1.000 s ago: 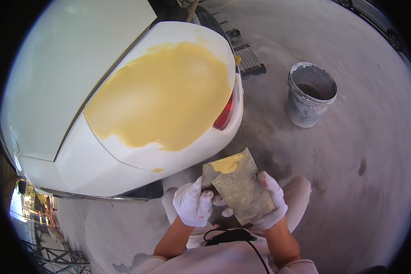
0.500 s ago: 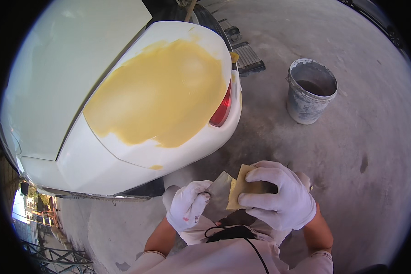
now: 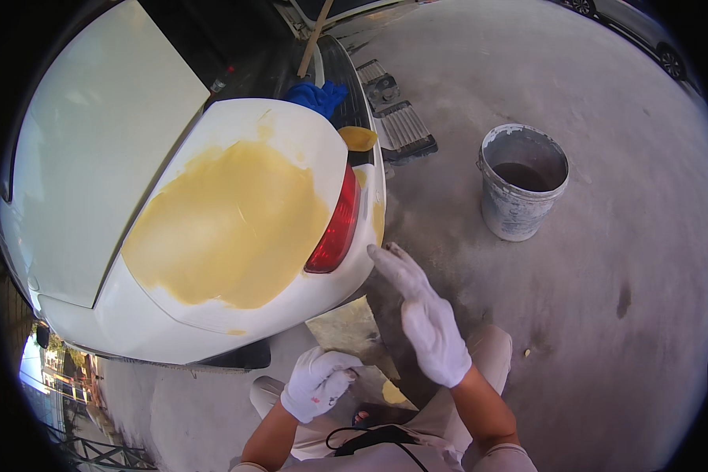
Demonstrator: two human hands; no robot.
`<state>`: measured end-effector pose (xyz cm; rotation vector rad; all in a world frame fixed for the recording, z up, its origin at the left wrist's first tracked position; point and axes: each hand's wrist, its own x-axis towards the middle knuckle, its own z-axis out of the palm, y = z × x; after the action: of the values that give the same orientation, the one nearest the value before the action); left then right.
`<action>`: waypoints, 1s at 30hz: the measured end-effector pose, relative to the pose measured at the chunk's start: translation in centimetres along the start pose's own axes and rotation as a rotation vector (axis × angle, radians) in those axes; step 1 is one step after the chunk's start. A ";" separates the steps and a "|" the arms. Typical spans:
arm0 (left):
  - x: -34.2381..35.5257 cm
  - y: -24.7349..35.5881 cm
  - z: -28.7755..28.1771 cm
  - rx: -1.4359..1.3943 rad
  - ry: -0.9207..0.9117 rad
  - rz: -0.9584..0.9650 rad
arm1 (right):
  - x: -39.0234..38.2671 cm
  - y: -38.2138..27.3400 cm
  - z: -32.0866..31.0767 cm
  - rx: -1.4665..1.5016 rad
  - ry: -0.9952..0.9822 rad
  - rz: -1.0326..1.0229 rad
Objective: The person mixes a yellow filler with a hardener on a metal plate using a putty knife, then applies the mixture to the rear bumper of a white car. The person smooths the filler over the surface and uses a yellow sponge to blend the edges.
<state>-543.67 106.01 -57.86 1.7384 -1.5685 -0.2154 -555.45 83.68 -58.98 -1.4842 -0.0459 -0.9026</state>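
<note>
My left hand, in a white glove, is closed on a thin flat putty spreader with a yellow smear on its right corner. Just beyond it is a second flat plate, mottled grey and yellow; I cannot tell what supports it. My gloved right hand is raised edge-on with its fingers stretched out, holding nothing visible. Its fingertips are near the rear corner of a white car. Yellow filler covers a broad patch of the car's rear panel, beside the red tail light.
A smeared bucket with grey contents stands on the concrete floor at right. At the car's rear are a blue cloth, a yellow lump and a wooden stick. Ribbed dark parts lie beside it.
My right hand has let go of the yellowish plate and risen toward the tail light, fingers straightened. My left hand keeps the spreader. The view has shifted, showing more of the car's rear.
</note>
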 end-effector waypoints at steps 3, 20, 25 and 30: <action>0.5 -0.2 -3.1 0.111 0.037 0.057 | 12.2 5.2 -2.8 -0.034 0.413 0.175; 2.3 -3.0 -5.0 0.573 0.062 0.307 | -2.2 1.3 -2.6 0.424 0.491 0.442; -0.3 -3.6 -0.1 0.713 0.483 0.300 | -8.6 -3.0 3.2 0.387 0.686 0.546; -2.4 -4.2 2.6 0.665 0.609 0.237 | -9.5 -4.4 6.9 0.467 0.728 0.631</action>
<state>-542.52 106.84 -63.12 1.8104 -1.4276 0.9650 -560.96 94.91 -59.44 -0.6073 0.6680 -0.7838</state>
